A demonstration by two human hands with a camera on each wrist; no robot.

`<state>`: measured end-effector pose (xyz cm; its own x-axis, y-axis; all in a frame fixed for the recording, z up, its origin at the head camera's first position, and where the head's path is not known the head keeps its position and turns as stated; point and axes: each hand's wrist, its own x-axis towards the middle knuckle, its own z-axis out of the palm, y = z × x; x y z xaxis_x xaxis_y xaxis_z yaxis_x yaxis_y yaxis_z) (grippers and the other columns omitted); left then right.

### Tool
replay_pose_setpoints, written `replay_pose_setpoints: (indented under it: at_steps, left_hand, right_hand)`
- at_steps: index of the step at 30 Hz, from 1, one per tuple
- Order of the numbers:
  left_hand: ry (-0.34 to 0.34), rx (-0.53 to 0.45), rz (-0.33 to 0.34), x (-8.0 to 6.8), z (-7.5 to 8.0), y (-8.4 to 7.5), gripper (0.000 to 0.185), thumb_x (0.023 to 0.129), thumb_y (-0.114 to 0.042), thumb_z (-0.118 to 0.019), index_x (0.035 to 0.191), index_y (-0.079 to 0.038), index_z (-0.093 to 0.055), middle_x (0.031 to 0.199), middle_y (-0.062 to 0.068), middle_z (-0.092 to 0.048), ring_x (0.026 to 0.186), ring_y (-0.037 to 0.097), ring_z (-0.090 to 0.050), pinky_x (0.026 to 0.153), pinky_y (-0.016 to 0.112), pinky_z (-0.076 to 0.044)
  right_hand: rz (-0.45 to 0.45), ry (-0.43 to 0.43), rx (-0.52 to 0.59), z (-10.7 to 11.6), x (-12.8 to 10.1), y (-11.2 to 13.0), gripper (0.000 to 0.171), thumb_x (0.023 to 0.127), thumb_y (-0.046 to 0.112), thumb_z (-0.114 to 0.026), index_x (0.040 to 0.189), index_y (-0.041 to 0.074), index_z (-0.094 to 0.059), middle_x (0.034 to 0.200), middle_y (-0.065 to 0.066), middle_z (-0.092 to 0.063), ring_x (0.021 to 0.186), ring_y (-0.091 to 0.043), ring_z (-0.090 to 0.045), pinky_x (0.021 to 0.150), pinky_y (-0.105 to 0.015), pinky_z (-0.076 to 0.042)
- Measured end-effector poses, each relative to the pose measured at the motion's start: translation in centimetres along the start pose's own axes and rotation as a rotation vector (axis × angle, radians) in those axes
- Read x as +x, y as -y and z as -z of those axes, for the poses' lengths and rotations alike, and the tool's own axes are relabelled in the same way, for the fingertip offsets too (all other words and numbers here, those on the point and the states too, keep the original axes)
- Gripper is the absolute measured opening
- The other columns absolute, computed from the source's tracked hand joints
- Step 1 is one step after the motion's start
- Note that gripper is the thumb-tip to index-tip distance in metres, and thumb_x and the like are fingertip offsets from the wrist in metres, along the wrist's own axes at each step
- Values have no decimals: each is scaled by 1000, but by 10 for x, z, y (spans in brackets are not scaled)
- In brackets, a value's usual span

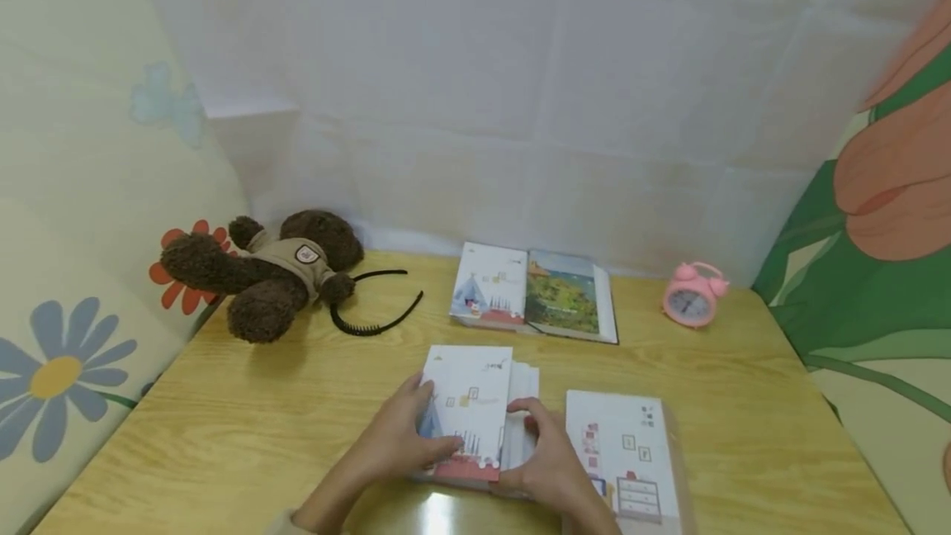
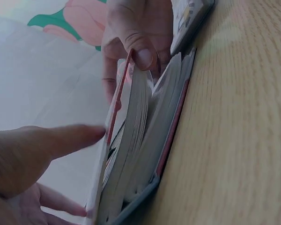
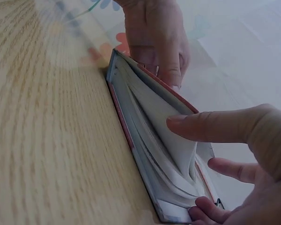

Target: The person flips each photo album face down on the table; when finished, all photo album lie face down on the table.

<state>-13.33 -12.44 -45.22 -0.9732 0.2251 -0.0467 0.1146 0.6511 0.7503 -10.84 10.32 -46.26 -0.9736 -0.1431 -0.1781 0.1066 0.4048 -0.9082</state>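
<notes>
A small hardback book [image 1: 470, 411] with a white illustrated cover lies near the front of the table, its cover and pages partly lifted at the right side. My left hand [image 1: 397, 433] holds its left side, thumb across the lower front cover and fingers along the left edge. At the right edge, my right hand [image 1: 551, 459] grips the cover and some pages between thumb and fingers. In the right wrist view, the right thumb [image 3: 210, 125] presses on the loose pages [image 3: 154, 117], which fan apart between the covers. The left wrist view shows a gap between page blocks [image 2: 136, 122].
Right of the hands lies another illustrated book [image 1: 631, 452]. Behind are an open book [image 1: 490, 279] with a landscape picture and a pink alarm clock [image 1: 691, 302]. A brown plush toy [image 1: 297, 271] and a black headband [image 1: 371, 329] lie at the back left, before a white cloth [image 1: 520, 106].
</notes>
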Motion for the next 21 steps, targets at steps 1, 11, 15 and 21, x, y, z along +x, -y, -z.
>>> replay_pose_setpoints:
  at_steps: [1, 11, 15, 21]
  left_hand:
    - [-16, -19, 17, 1, 0, 0, 93, 75, -31, -86, 141, 16, -40, 148, 36, -34, 135, 52, -35, 111, 61, -26]
    - [-120, -210, 126, 9, -6, 7, 57, 96, -13, -60, 147, 2, -39, 136, 34, -51, 123, 43, -52, 105, 58, -38]
    - [-149, -337, 147, 10, -8, 13, 41, 98, -2, -51, 138, -5, -49, 116, 31, -64, 95, 32, -65, 83, 46, -52]
    - [-167, -532, 198, 12, -10, 14, 39, 96, 6, -51, 134, -3, -55, 119, 34, -62, 95, 31, -67, 78, 39, -56]
  right_hand:
    - [6, 0, -10, 0, -1, 1, 84, 50, 8, -94, 124, 21, -58, 132, -25, -47, 124, -46, -45, 108, -64, -28]
    - [82, -33, -92, 2, -6, -1, 85, 50, 13, -95, 126, 17, -58, 120, -17, -49, 108, -33, -50, 101, -55, -39]
    - [81, -45, -105, 2, -9, -4, 82, 50, 14, -95, 125, 19, -61, 125, -17, -46, 111, -33, -47, 99, -57, -39]
    - [91, -42, -86, 3, -12, -8, 85, 50, 13, -93, 128, 20, -61, 136, -20, -43, 124, -41, -41, 103, -64, -34]
